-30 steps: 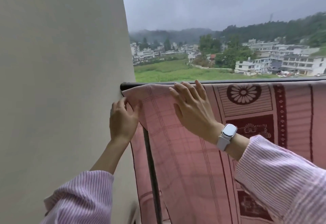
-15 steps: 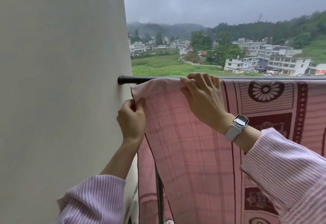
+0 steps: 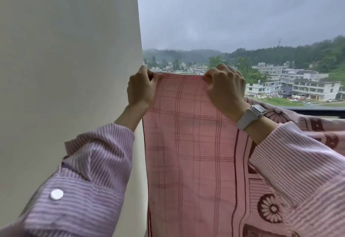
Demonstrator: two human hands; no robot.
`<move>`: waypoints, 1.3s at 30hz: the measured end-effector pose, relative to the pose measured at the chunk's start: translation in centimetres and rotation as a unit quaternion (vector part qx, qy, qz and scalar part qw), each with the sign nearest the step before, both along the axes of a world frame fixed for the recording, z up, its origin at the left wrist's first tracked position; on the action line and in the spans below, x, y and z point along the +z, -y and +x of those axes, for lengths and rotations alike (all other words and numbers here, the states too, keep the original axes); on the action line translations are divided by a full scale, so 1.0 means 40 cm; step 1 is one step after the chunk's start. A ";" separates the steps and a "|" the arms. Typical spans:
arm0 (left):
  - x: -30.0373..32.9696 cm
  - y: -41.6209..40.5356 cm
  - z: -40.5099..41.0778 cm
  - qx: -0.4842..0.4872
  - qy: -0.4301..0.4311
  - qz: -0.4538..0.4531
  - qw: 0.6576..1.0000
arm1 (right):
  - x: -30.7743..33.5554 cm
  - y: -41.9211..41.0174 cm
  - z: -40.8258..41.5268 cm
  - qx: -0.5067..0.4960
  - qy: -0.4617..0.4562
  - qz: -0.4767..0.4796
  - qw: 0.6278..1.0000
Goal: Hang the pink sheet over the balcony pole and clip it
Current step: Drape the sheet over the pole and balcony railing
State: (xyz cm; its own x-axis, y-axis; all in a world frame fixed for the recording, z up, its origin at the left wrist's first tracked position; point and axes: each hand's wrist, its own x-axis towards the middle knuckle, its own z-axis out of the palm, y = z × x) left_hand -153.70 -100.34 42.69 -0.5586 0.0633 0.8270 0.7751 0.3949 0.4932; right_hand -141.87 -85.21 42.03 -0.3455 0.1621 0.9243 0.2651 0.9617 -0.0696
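Since half a second ago, the near end of the pink sheet [image 3: 188, 139] has been lifted clear of the balcony pole [image 3: 317, 108]; it was draped flat over the pole then. The left hand [image 3: 140, 87] and right hand [image 3: 225, 89] each have their grip clamped on the top edge, stretching it taut beside the wall [image 3: 65, 68]. The sheet's right portion lies over the pole. Judgement: the corner is being repositioned; hanging is incomplete. No clip is visible, so clipping is not yet begun.
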 end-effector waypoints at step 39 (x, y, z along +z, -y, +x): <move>-0.107 -0.006 0.018 -0.149 0.243 0.089 0.954 | -0.045 -0.010 0.008 -0.046 0.020 -0.085 0.995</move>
